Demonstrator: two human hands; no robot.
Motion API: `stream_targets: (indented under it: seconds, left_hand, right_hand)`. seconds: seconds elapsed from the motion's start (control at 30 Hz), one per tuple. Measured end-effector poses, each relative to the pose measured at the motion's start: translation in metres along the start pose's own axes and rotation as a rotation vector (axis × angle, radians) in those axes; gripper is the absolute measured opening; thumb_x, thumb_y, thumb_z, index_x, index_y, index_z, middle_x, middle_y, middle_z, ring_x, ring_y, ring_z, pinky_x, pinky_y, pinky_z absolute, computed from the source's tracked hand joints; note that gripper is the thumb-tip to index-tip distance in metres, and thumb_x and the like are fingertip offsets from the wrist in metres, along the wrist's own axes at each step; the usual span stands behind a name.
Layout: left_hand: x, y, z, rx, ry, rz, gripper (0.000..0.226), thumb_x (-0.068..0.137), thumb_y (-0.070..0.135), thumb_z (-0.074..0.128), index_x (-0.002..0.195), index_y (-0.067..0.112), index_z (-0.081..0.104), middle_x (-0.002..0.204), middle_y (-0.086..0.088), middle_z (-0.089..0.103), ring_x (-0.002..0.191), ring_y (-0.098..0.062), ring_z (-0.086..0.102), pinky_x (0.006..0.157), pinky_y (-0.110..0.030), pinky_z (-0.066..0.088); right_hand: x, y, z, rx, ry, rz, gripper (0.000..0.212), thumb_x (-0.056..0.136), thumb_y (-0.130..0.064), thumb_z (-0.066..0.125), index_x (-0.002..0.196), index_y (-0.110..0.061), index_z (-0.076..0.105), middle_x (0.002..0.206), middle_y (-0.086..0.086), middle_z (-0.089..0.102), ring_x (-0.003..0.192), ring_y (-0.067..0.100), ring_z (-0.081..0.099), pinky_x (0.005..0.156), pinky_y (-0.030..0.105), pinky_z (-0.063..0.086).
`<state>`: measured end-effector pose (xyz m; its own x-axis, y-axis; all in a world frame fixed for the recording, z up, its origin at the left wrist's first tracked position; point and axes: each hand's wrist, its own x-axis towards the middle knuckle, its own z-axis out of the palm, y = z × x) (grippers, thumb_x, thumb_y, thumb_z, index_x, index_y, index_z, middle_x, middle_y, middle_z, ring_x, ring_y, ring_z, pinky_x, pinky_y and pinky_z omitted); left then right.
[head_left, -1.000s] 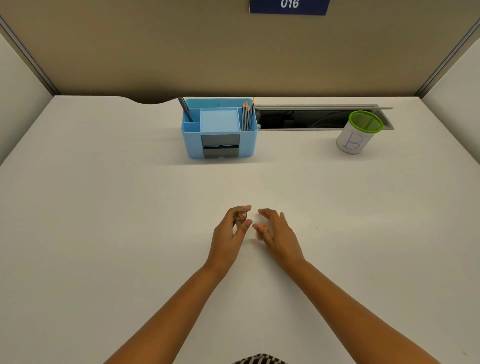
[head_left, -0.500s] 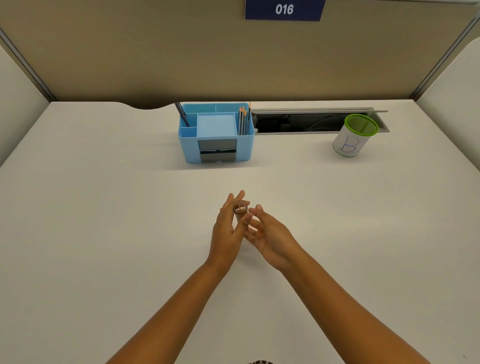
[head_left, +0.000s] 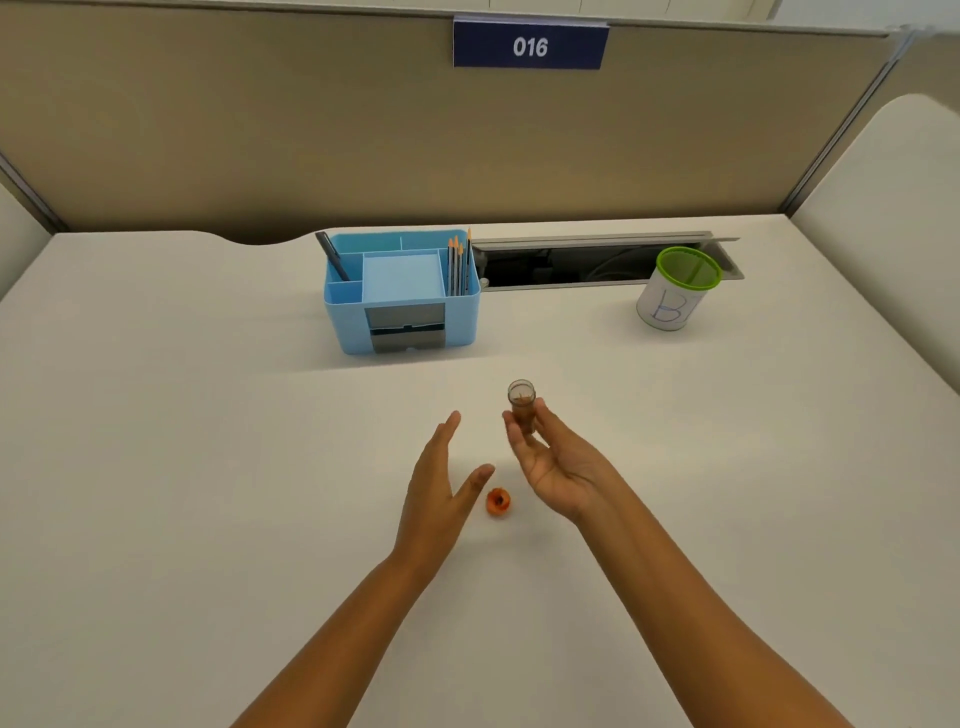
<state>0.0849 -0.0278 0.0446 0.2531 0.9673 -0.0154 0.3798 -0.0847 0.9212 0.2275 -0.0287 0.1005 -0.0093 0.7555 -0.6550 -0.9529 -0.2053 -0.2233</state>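
Presently the table (head_left: 156, 467) carries a blue organizer (head_left: 460, 317) at the back centre and a green-rimmed cup (head_left: 667, 309) marked "B" at the back right, both well apart from the work area.

The right hand (head_left: 556, 462) is raised above the table, palm turned up and toward the left. It pinches a small glass vial (head_left: 522, 410) between the thumb and the fingertips. The left hand (head_left: 441, 483) stands beside it on edge, released, with straight fingers pointing away from the person and the thumb spread to the right. It holds nothing.

The vial's long axis is near upright. Its mouth faces up and is uncapped, and a brownish content shows inside.

The orange cap (head_left: 498, 502) lies on the table between the two hands, just beside the tip of the left thumb. It sits below the vial and closer to the person.

The left hand is the nearer one to the cap. Judged from this layout, fitting the cap calls for a short reach to the right and down by the left thumb and forefinger, then a lift to the vial mouth.
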Motion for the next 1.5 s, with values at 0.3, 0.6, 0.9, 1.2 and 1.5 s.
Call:
stream_targets:
  seconds: [0.3, 0.6, 0.9, 1.2, 1.5]
  left_hand:
    - [-0.011, -0.039, -0.011, 0.124, -0.050, -0.036, 0.062, 0.081, 0.050, 0.042, 0.137, 0.029, 0.027, 0.139, 0.020, 0.028, 0.132, -0.004, 0.029, 0.107, -0.023, 0.022]
    - [-0.012, -0.052, -0.010, 0.338, -0.097, 0.065, 0.051, 0.084, 0.051, 0.033, 0.132, 0.043, 0.019, 0.145, 0.016, 0.031, 0.135, -0.002, 0.022, 0.111, -0.026, 0.018]
    - [-0.007, -0.054, -0.009, 0.386, -0.139, 0.010, 0.057, 0.080, 0.051, 0.031, 0.135, 0.034, 0.023, 0.147, 0.008, 0.029, 0.136, -0.009, 0.023, 0.111, -0.028, 0.016]
    - [-0.009, -0.051, -0.010, 0.403, -0.159, -0.035, 0.059, 0.080, 0.052, 0.030, 0.136, 0.034, 0.023, 0.149, 0.008, 0.027, 0.138, -0.011, 0.021, 0.114, -0.034, 0.018]
    - [-0.007, -0.047, -0.011, 0.403, -0.178, -0.046, 0.059, 0.081, 0.050, 0.029, 0.136, 0.031, 0.023, 0.149, 0.006, 0.027, 0.138, -0.012, 0.022, 0.114, -0.033, 0.018]
  right_hand:
    - [0.014, -0.130, 0.043, 0.222, 0.052, -0.533, 0.028, 0.092, -0.012, 0.051, 0.115, 0.004, 0.049, 0.110, 0.016, 0.060, 0.119, 0.026, 0.053, 0.101, 0.031, 0.044]
    - [0.035, -0.232, 0.058, -0.166, 0.327, -1.025, 0.035, 0.092, -0.008, 0.050, 0.127, -0.003, 0.043, 0.129, 0.018, 0.052, 0.099, 0.019, 0.058, 0.077, 0.007, 0.045]
    - [0.080, -0.283, 0.054, -0.414, 0.690, -1.104, 0.034, 0.079, -0.005, 0.064, 0.109, -0.018, 0.055, 0.103, 0.007, 0.059, 0.080, 0.016, 0.060, 0.059, 0.015, 0.049]
    - [0.100, -0.296, 0.050, -1.061, 0.719, -1.225, 0.034, 0.079, -0.003, 0.063, 0.111, -0.014, 0.056, 0.118, 0.012, 0.060, 0.100, 0.023, 0.059, 0.076, 0.021, 0.047]
    - [0.096, -0.283, 0.045, -1.549, 0.604, -1.435, 0.030, 0.084, -0.008, 0.055, 0.114, -0.014, 0.055, 0.118, 0.015, 0.055, 0.105, 0.028, 0.053, 0.080, 0.025, 0.038]
